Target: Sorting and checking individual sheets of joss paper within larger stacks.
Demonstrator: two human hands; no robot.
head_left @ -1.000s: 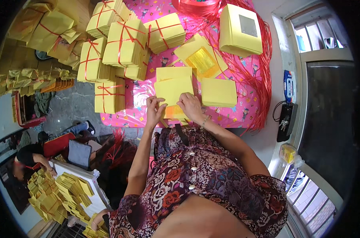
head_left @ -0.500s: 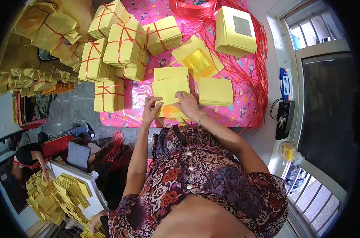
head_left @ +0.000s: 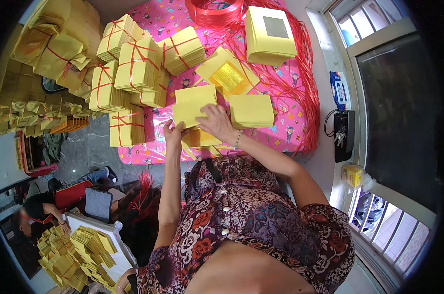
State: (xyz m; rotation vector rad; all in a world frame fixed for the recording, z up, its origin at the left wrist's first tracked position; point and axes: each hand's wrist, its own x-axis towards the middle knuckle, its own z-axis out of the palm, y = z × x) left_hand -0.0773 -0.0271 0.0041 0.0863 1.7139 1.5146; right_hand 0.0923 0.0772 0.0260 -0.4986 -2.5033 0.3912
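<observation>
A yellow paper sheet (head_left: 188,113) lies in front of me on a small stack of the same paper (head_left: 196,94). At the sheet's near left corner, the thumb and forefinger of my left hand (head_left: 173,134) pinch its edge. My right hand (head_left: 218,123) rests over the sheet's right side, with bent fingers somewhat apart. Under my wrists, part of an orange-faced paper (head_left: 200,138) shows near the table edge. Just right of my right hand sits a neat stack of yellow paper (head_left: 252,110). Beyond it lie papers with a gold foil square (head_left: 227,77).
Bundles tied with red ribbon (head_left: 138,66) pile up on the left of the pink table cover (head_left: 293,142). Far right stands a taller paper stack (head_left: 268,46). A red ribbon roll (head_left: 214,12) and loose strands (head_left: 307,93) lie beyond. Another person (head_left: 41,208) works lower left.
The view has shifted, so the table's things appear further left. My right hand has lifted its fingers and moved further over the sheet; my left hand stays at the corner.
</observation>
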